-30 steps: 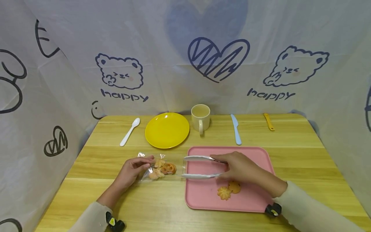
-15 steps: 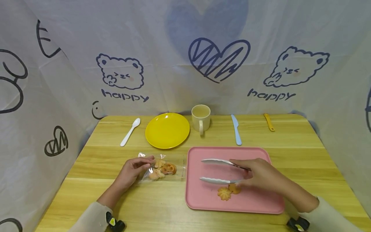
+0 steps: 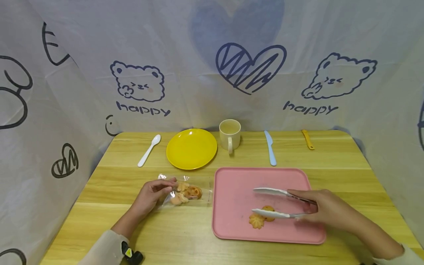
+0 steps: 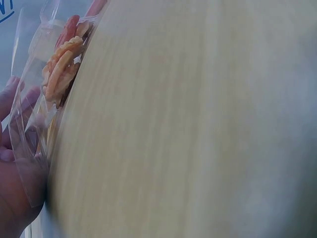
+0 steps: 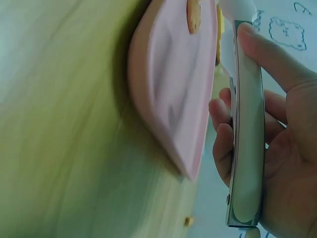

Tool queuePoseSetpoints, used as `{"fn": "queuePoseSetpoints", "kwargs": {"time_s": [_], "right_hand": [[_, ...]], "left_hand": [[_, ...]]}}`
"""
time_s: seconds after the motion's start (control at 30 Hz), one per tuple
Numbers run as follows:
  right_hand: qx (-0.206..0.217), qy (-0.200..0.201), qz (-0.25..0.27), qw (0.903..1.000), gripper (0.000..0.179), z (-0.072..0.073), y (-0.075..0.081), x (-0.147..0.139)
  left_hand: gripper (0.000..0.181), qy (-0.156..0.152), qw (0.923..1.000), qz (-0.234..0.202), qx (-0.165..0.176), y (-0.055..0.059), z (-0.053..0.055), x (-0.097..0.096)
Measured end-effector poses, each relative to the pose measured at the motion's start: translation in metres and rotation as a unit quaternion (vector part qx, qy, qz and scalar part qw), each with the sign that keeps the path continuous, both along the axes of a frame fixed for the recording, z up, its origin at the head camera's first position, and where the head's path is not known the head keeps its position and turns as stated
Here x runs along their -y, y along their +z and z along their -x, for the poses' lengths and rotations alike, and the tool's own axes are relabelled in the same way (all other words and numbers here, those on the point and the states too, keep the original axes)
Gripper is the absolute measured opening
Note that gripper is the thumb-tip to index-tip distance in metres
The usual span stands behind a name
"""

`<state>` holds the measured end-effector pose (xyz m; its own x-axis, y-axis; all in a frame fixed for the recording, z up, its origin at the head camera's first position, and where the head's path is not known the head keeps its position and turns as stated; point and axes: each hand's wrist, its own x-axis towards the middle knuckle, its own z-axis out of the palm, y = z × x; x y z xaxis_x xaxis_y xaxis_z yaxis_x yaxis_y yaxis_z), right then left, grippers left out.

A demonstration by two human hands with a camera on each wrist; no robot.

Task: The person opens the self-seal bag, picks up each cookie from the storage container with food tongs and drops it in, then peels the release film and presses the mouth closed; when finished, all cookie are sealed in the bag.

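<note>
My left hand (image 3: 149, 195) pinches the left end of a clear plastic bag (image 3: 206, 191), which lies on the table with several cookies (image 3: 193, 192) inside. In the left wrist view, that hand's fingers show through the film. Over the pink tray (image 3: 228, 198), my right hand (image 3: 331, 211) grips metal tongs (image 3: 276, 214) with pale tips. The tongs' arms stand apart, with nothing between them. Two cookies (image 3: 256, 221) lie touching on the tray; the lower arm of the tongs partly covers the farther one.
Along the table's far side are a white spoon (image 3: 149, 151), a yellow plate (image 3: 191, 149), a cream mug (image 3: 230, 134), a light blue knife (image 3: 270, 149) and a small yellow utensil handle (image 3: 307, 140). A printed curtain (image 3: 198, 88) hangs behind.
My right hand has carried the spread tongs rightward and toward me, from the bag's right end to above the tray's cookies. My left hand and the bag have stayed put.
</note>
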<state>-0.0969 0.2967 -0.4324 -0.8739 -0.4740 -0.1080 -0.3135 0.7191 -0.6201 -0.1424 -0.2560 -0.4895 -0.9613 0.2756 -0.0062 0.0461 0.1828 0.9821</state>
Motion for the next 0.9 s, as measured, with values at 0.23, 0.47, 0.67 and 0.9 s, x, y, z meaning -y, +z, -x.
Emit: {"fn": "queuePoseSetpoints", "kwargs": {"time_s": [0.23,0.47,0.67,0.9], "right_hand": [[0.03,-0.003,0.0,0.9996,0.077,-0.008,-0.001,-0.022],[0.024,0.002,-0.017,0.9996,0.078,-0.013,-0.005,-0.032],[0.013,0.019,-0.039,0.999,0.081,-0.012,-0.009,-0.033],[-0.008,0.027,-0.056,0.998,0.08,-0.011,-0.009,-0.032]], "left_hand": [[0.023,0.0,1.0,-0.004,0.003,0.0,0.001,-0.001],[0.023,-0.002,1.0,-0.002,0.001,0.0,0.001,0.0],[0.024,-0.004,1.0,-0.003,0.002,-0.001,0.001,0.0],[0.024,-0.004,1.0,0.0,0.003,-0.002,0.002,0.001]]}}
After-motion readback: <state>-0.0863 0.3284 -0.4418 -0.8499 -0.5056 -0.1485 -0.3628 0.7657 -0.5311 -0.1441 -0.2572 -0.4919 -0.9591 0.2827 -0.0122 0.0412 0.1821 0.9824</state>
